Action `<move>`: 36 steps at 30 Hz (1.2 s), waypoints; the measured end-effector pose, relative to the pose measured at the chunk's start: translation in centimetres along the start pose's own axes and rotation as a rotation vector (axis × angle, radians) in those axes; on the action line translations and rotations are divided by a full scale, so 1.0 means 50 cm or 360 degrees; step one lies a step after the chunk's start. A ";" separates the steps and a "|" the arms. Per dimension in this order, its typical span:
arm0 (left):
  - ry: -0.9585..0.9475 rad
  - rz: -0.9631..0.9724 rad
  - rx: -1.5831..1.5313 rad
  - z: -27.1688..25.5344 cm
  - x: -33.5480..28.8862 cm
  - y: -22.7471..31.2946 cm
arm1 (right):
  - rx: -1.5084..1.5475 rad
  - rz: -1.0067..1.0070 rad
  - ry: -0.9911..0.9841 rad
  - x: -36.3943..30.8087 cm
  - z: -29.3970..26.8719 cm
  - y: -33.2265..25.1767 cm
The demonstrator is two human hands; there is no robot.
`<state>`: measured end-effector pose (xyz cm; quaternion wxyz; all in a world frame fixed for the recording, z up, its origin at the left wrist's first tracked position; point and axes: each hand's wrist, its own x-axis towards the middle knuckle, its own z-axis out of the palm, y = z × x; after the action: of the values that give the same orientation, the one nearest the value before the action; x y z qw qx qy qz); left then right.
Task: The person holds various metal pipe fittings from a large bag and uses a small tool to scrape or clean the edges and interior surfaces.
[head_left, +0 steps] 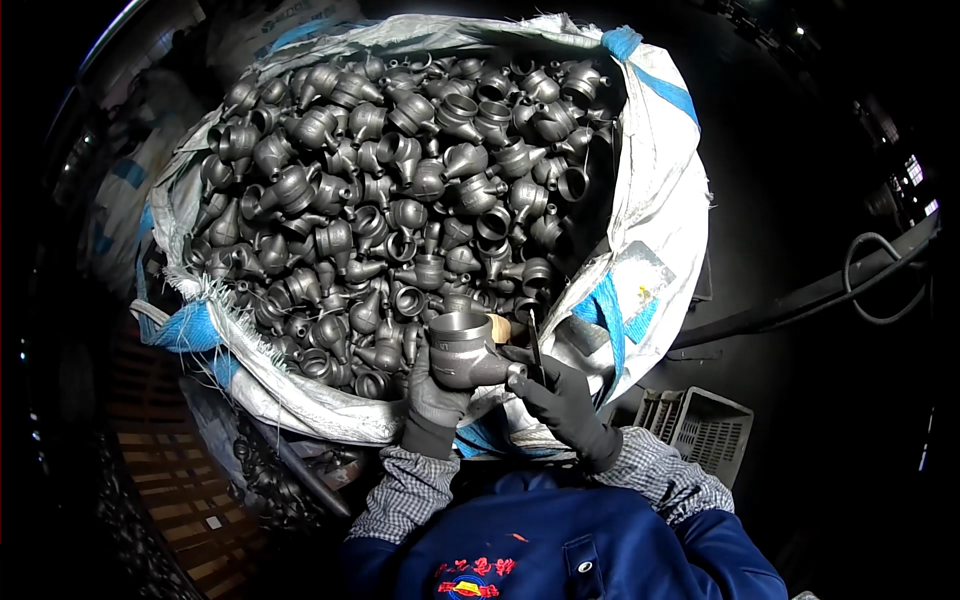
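Observation:
My left hand (436, 397), in a dark grey glove, is closed around a dark grey metal casting (462, 352). The casting has a round, open cup mouth facing up and a short, narrow spout pointing right. My right hand (560, 398), also gloved, is beside that spout, its fingers closed on a thin dark strip-like tool (536, 345) that stands nearly upright. Just behind the casting shows a tan piece (499, 328), too covered to name. Both hands are over the near rim of a big white woven sack (660, 180) heaped with similar castings (400, 215).
Blue straps (607, 318) hang on the sack's right side. A grey plastic crate (712, 432) stands at the lower right, near a long dark bar (800, 300). At the lower left is a brown slatted surface (190, 470), with more castings (275, 485) in a clear bag.

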<state>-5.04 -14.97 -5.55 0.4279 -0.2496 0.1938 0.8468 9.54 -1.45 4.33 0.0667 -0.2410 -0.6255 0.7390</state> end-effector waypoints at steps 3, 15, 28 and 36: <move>-0.0179 0.0200 0.0124 -0.026 0.013 0.006 | 0.0087 0.0064 0.0037 0.003 -0.006 0.008; -0.0576 0.0804 0.0898 0.033 -0.043 0.022 | 0.0599 0.0363 -0.0047 0.007 -0.052 0.070; -0.0797 0.0656 0.0882 0.030 -0.037 0.022 | 0.0539 0.0512 0.0044 0.000 -0.051 0.072; -0.0857 0.0464 0.1085 0.071 -0.089 0.045 | 0.0294 0.0205 -0.0113 0.024 -0.105 0.002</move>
<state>-5.55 -17.11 0.19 0.3972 0.1644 0.3764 0.8207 10.80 3.72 3.39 0.0187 -0.2473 -0.5399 0.8044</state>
